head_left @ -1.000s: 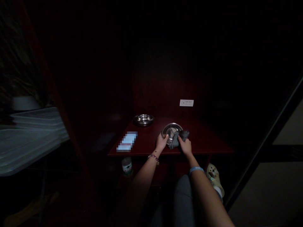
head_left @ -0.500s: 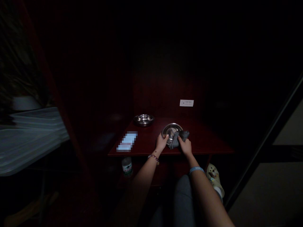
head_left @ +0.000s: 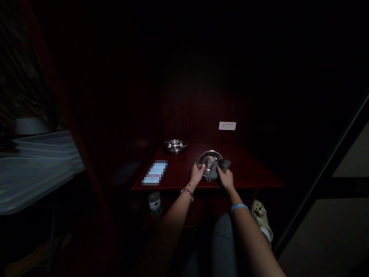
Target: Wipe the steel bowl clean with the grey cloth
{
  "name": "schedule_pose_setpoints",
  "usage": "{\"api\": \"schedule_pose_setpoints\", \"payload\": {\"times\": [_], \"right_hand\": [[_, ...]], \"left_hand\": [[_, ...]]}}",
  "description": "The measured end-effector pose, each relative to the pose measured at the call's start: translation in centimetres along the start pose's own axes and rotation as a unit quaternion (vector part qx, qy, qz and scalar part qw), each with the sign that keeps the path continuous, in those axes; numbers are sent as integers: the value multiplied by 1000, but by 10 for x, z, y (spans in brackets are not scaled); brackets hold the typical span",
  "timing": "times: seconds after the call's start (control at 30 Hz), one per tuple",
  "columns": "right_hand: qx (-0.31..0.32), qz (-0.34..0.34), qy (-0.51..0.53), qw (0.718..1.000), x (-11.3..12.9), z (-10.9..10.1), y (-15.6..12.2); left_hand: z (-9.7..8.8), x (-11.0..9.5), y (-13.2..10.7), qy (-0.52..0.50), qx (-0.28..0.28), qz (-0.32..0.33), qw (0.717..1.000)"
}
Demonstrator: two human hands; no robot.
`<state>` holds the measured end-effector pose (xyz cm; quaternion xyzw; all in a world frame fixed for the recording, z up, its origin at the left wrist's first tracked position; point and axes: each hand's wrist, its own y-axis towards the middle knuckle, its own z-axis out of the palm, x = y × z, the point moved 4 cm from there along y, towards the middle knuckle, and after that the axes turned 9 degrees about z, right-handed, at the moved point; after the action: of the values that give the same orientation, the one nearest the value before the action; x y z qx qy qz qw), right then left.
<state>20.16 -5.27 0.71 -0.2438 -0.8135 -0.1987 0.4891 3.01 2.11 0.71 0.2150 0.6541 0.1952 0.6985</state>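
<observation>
A shiny round metal dish (head_left: 209,158) is held tilted over the dark red desk, its hollow side facing me. My left hand (head_left: 197,173) grips its left rim, the thumb lying inside the edge. On the right side, my right hand (head_left: 226,177) is closed on a crumpled grey cloth (head_left: 212,172), pressed against the dish's lower right rim. The fingers of both hands are partly hidden behind the dish and cloth. Farther back on the left, a small stack of similar metal dishes (head_left: 175,147) rests on the desk.
A blurred-out bright rectangle (head_left: 155,172) lies on the desk's (head_left: 250,175) left part. Below its front edge stands a labelled can (head_left: 155,203). Clear plastic trays (head_left: 34,173) are stacked at far left. A white socket plate (head_left: 227,125) is on the back wall.
</observation>
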Motion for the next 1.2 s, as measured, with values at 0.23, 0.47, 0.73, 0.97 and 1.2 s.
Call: {"api": "schedule_pose_setpoints", "payload": {"times": [0.23, 0.47, 0.73, 0.97, 1.2], "right_hand": [[1, -9, 4, 1000, 1, 0, -1], [4, -2, 1, 1000, 0, 0, 0], [-3, -12, -5, 1000, 6, -4, -6], [0, -15, -6, 1000, 6, -3, -6], [-3, -15, -4, 1000, 6, -4, -8]], "left_hand": [[1, -2, 0, 12, 6, 0, 1000], [1, 4, 1, -8, 0, -5, 1000], [1, 7, 2, -14, -4, -6, 1000], [1, 2, 1, -3, 4, -4, 1000], [0, -7, -1, -3, -2, -2, 1000]]}}
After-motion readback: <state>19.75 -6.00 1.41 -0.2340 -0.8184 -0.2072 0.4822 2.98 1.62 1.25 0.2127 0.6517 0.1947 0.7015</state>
